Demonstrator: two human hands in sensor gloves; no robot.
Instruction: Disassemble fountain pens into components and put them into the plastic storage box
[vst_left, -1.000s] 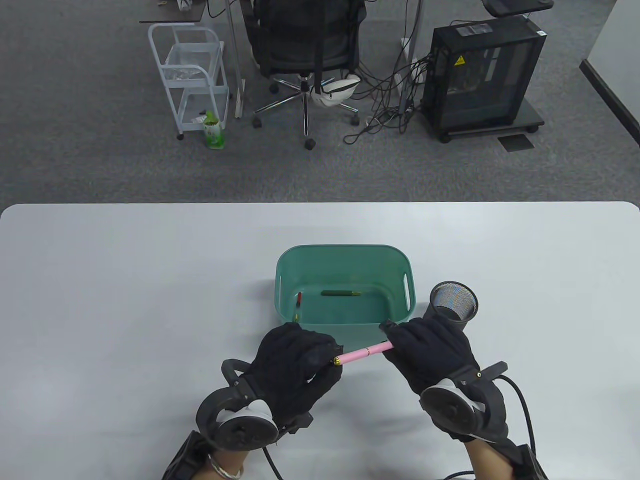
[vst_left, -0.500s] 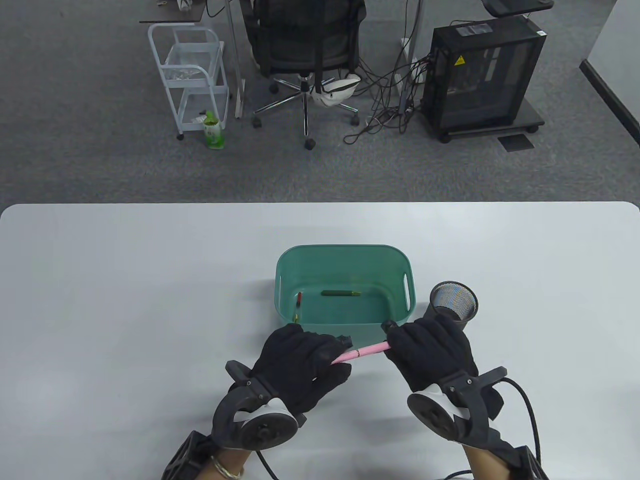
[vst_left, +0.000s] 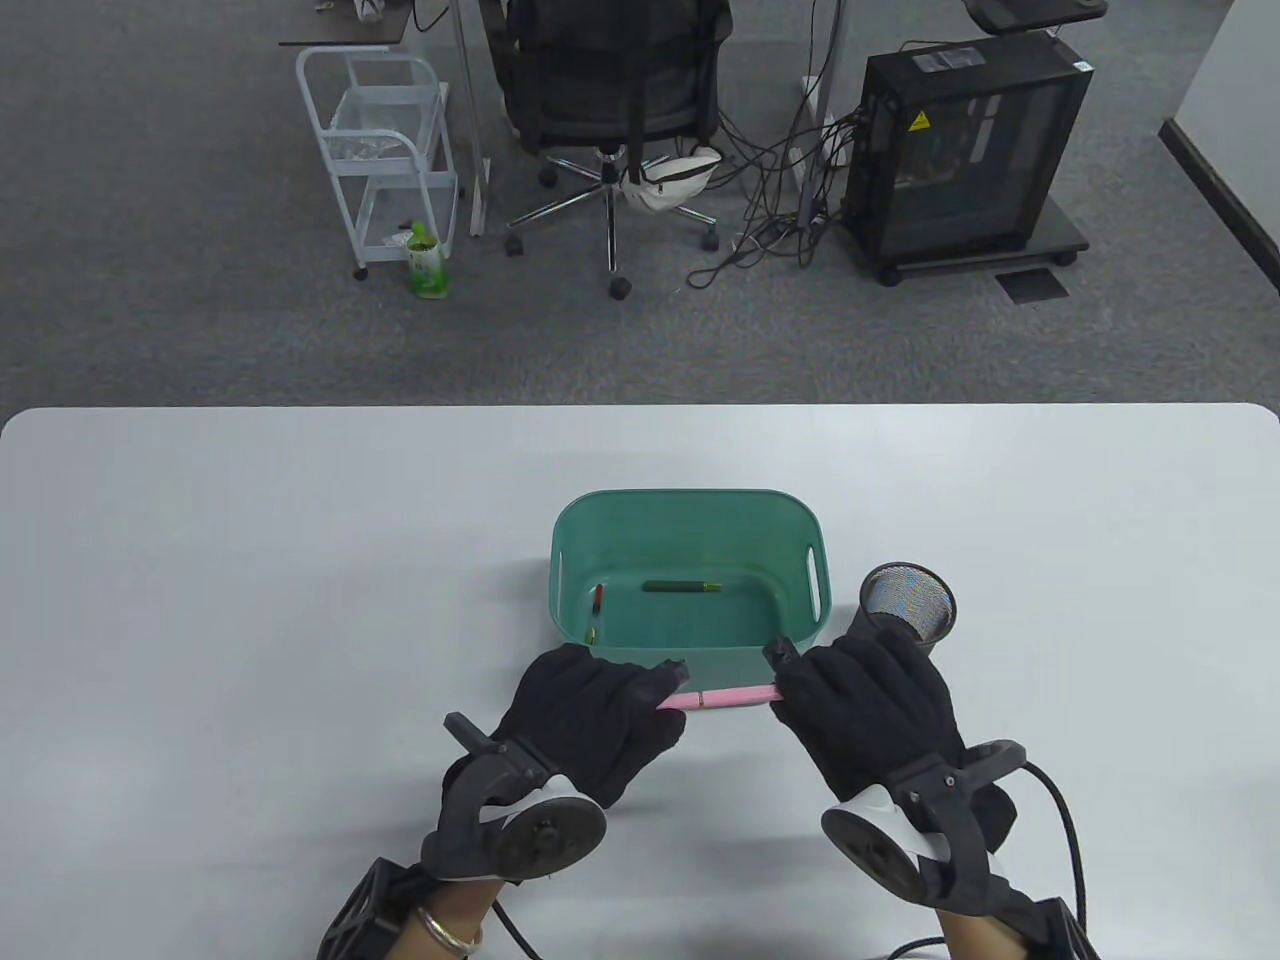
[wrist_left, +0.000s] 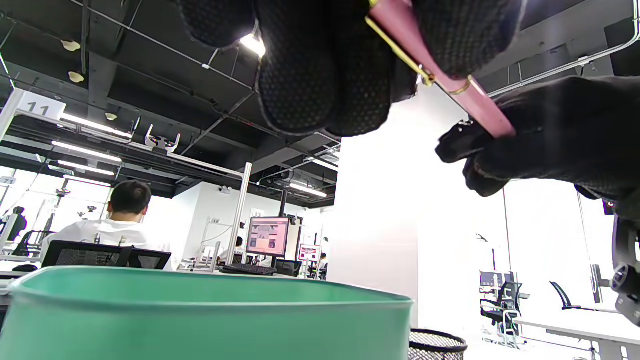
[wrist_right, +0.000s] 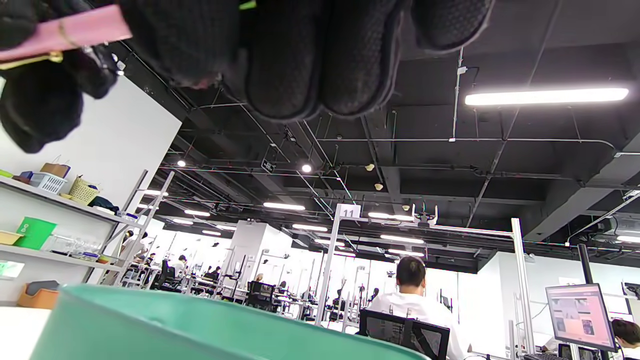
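Observation:
A pink fountain pen (vst_left: 722, 697) with gold trim lies level between both hands, just in front of the green plastic box (vst_left: 690, 508). My left hand (vst_left: 600, 715) grips its left end, and my right hand (vst_left: 860, 705) grips its right end. The left wrist view shows the pink pen (wrist_left: 440, 75) with its gold clip and ring running from my left fingers (wrist_left: 325, 70) into the right hand (wrist_left: 550, 135). In the right wrist view the pink pen (wrist_right: 75, 31) shows at the top left. Inside the box lie a dark green pen part (vst_left: 680, 587) and a small red part (vst_left: 598, 600).
A black mesh pen cup (vst_left: 907, 605) stands right of the box, close behind my right hand. The box's near wall (wrist_left: 200, 320) fills the bottom of both wrist views. Beyond the table's far edge are an office chair (vst_left: 610, 100), a white cart (vst_left: 380, 150) and a computer tower (vst_left: 965, 150).
The pen has tilted from slanting up to the right to lying level. My left hand has slid further along it, covering the gold end, and both hands have drawn closer.

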